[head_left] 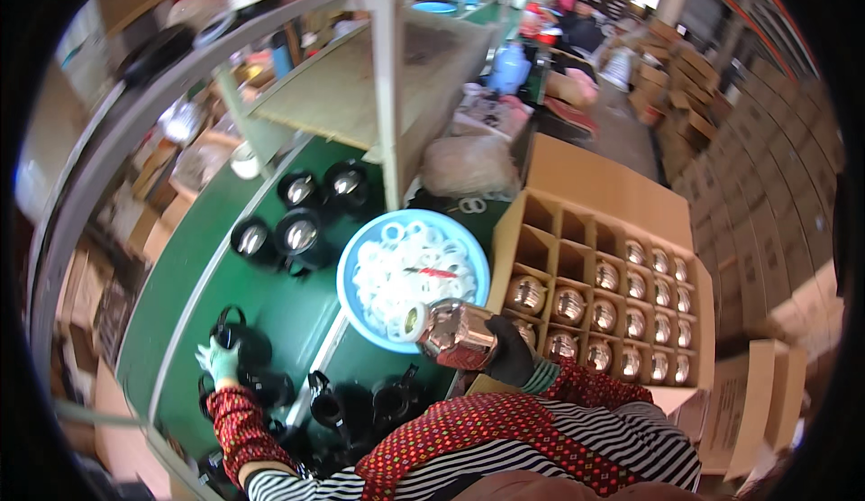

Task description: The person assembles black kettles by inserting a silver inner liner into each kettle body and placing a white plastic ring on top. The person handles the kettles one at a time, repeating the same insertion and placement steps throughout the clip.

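Observation:
My right hand (pixel 511 352), in a dark glove with a green cuff, is closed around the base of a mirrored copper-coloured flask liner (pixel 458 334). The liner lies tilted, its neck with a white ring (pixel 414 322) pointing left over the rim of a light blue basin (pixel 346 296). Many white rings (pixel 396 271) and a small red-and-black object (pixel 432 272) fill that basin. To the left, my left hand (pixel 216 359), in a pale green glove, has its fingers spread beside a black jug body (pixel 241 343) with a handle. Whether it touches the jug is unclear.
At right stands an open divided carton (pixel 595 177) holding several more liners (pixel 569 305). More black jugs (pixel 299 232) stand on the green table (pixel 279 307), some with shiny insides. A metal post (pixel 387 95) rises behind the basin. Stacked cartons (pixel 766 168) line the right side.

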### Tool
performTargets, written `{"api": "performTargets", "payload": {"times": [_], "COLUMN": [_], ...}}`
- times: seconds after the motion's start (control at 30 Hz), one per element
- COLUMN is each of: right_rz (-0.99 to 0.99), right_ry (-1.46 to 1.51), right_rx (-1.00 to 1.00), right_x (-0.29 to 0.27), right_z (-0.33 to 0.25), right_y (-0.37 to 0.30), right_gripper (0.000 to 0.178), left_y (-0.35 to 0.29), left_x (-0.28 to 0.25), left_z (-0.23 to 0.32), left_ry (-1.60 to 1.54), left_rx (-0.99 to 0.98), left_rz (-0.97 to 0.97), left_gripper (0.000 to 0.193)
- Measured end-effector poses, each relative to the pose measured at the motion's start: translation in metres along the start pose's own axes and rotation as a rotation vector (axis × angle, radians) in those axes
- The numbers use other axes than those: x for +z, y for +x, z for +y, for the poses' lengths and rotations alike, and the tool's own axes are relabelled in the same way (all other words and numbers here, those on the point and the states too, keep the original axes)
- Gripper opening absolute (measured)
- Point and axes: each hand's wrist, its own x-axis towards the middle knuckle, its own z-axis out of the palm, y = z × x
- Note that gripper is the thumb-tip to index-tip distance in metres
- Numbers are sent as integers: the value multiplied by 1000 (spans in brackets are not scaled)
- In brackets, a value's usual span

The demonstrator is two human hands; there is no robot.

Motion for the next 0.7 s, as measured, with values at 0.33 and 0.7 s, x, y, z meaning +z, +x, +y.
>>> {"api": "performTargets", "payload": {"times": [0.33,0.7], "right_rz": [11,-281], "right_ry": [63,-261], "right_rx": [-90,-203], "right_x": [-19,-23], "right_z": [-5,-18], "right_y": [-22,-56], "right_gripper": [62,66], "left_y": [-40,-303], "left_x": [-42,-244], "left_z": [41,133], "left_ry": [-427,-1215], "left_rx": [360,1041], "left_rz": [318,-177], "left_gripper": [49,87]}}
